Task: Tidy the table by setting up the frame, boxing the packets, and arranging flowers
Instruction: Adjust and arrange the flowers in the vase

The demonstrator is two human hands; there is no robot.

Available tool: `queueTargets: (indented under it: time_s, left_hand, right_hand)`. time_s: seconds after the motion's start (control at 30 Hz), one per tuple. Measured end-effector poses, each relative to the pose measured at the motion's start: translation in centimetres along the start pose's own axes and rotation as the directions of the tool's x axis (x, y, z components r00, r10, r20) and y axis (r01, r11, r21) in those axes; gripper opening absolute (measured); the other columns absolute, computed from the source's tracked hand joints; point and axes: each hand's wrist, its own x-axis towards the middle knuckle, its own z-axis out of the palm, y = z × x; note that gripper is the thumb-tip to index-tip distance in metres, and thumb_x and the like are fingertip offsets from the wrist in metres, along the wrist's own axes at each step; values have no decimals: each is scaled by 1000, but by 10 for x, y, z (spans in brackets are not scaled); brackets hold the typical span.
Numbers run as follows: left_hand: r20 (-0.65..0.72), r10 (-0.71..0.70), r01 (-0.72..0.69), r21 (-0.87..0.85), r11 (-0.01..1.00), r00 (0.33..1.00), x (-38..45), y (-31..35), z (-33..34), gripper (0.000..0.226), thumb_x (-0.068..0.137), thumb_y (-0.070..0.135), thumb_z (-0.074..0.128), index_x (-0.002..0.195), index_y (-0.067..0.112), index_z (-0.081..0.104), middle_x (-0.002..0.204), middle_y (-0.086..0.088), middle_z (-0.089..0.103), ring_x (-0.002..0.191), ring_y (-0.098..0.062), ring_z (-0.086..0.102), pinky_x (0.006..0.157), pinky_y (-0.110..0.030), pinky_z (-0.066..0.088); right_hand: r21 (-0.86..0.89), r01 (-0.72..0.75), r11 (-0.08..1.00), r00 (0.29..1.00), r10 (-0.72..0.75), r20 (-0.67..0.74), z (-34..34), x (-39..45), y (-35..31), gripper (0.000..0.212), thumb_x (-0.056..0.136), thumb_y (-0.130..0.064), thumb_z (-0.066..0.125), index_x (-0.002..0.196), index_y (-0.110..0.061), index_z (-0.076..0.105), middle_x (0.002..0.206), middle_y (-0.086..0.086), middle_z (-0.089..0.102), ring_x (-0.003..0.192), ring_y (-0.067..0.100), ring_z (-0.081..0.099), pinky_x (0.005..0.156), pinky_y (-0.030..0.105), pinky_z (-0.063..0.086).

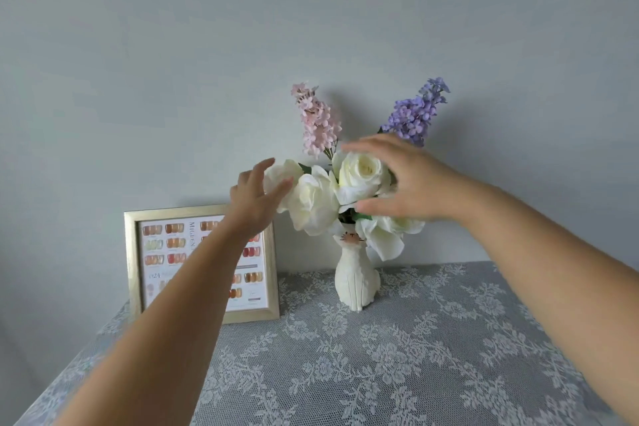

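Observation:
A white cat-shaped vase [356,278] stands upright on the table near the wall. It holds several white roses [316,204], a pink flower spike [316,121] and a purple flower spike [416,111]. My left hand [257,199] is open at the left side of the roses, fingertips touching the outer bloom. My right hand [404,176] is open, cupped around the upper right rose [361,171] with fingers above and thumb below it. A gold picture frame [133,263] stands upright against the wall left of the vase, partly hidden by my left forearm.
A grey lace tablecloth [397,356] with a white floral pattern covers the table. A plain grey wall rises right behind the vase and frame. The table's left edge runs diagonally at the lower left.

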Motion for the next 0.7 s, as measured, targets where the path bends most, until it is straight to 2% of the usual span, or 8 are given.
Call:
queueTargets:
  time_s: [0.07,0.13,0.2,0.3,0.4,0.47,0.6,0.7]
  left_hand:
    - [61,12,-20,131,991,998,2,-2,12,62,92,45,55,148,32,31,140,-16,46,127,-37,39,108,-47,29]
    - [91,64,-82,209,974,994,3,-4,18,70,88,35,63,149,28,29,133,-18,50,118,-37,44,102,-43,31]
    - [74,85,-96,160,982,994,2,-5,19,75,82,25,70,147,28,32,127,-16,50,112,-36,50,98,-40,37]
    - [8,127,-127,75,989,992,4,-5,17,63,80,17,73,136,25,47,114,-5,44,101,-31,57,85,-28,38]
    - [-19,186,-185,55,981,982,8,1,11,52,78,16,77,124,25,57,110,-3,45,91,-26,58,88,-34,46]
    - [-63,221,-220,28,975,973,9,8,6,48,75,19,81,119,26,61,110,-1,46,86,-24,59,90,-37,50]
    - [-157,262,-271,-38,962,952,9,22,0,43,72,26,84,110,31,64,111,1,51,84,-20,62,84,-27,49]
    - [-77,269,-265,57,963,960,2,26,6,37,75,20,80,109,28,68,107,-3,53,83,-22,62,86,-30,50]
  right_hand:
    - [-122,-13,993,1000,12,-5,16,7,-4,72,71,-47,70,133,-49,34,132,-8,40,116,12,44,97,32,38]
    - [-108,-50,993,998,44,-49,22,15,-2,62,75,-40,70,129,-46,40,126,-5,44,108,16,50,90,33,43]
    - [-45,-97,994,991,92,-99,18,23,-1,54,76,-32,71,124,-41,49,121,-3,52,104,15,53,84,29,42]
    - [20,-171,985,976,172,-136,9,35,-1,42,76,-27,71,115,-36,58,117,-5,61,87,11,57,75,25,41]
    - [25,-212,977,973,213,-87,3,43,-3,40,77,-26,73,114,-34,61,117,-8,62,68,1,52,66,23,39]
    - [24,-219,975,973,220,-65,1,47,-3,42,77,-27,73,116,-33,61,122,-9,60,68,-1,50,67,21,35]
    - [43,-236,971,969,239,-68,7,50,0,42,75,-27,76,114,-35,63,125,-8,60,89,10,58,73,21,41]
    - [24,-257,966,966,257,-14,23,44,3,41,74,-29,77,112,-39,64,124,-6,60,94,13,58,72,22,44]
